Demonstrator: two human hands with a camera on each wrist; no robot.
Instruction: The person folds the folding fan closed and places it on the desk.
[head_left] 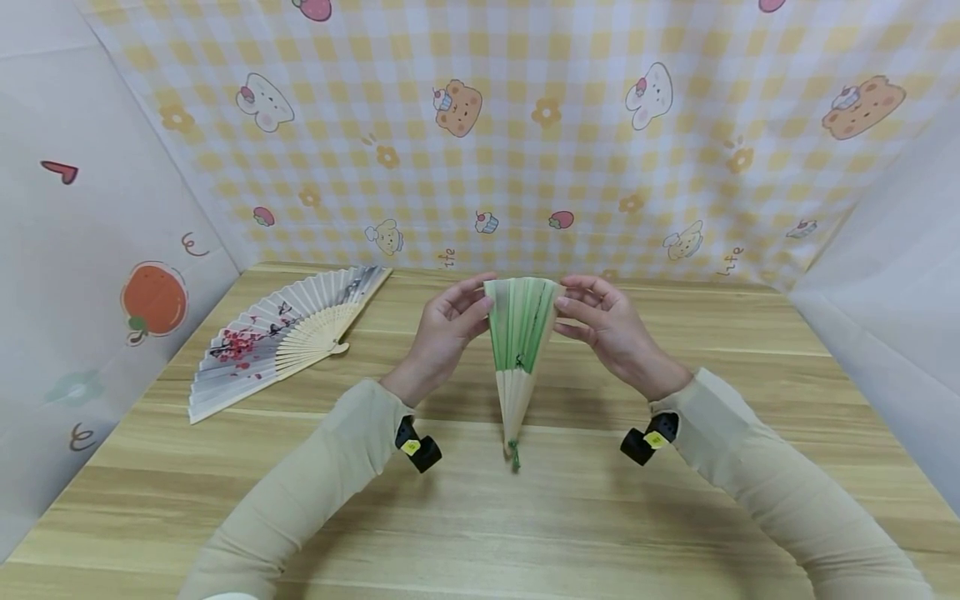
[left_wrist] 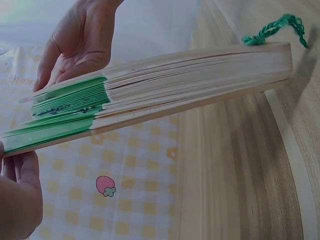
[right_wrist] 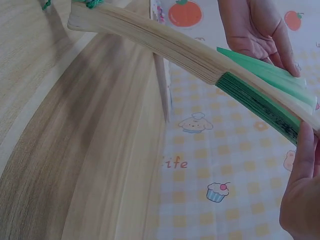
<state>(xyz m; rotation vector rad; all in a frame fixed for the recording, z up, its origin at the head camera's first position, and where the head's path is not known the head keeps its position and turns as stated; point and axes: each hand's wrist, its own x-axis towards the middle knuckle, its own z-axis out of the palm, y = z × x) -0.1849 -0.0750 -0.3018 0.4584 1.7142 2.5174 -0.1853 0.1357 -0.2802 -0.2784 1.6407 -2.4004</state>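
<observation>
A green folding fan (head_left: 521, 325) with pale wooden ribs is partly spread between the two hands, its wide end up and its pivot toward the person. My left hand (head_left: 448, 329) pinches its left outer edge near the top, thumb in front. On the opposite edge, my right hand (head_left: 611, 333) pinches the other outer rib the same way. From the pivot end hangs a green cord tassel (head_left: 514, 454), seen larger in the left wrist view as a braided tassel (left_wrist: 277, 30). Stacked green folds (left_wrist: 70, 102) show close together from the side.
To the left, a second folding fan (head_left: 277, 342), white-grey with red blossoms, lies spread on the wooden table (head_left: 480, 533). A yellow checked cloth (head_left: 517, 158) with cartoon prints hangs behind the table's back edge. White printed sheets (head_left: 97, 250) stand at both sides.
</observation>
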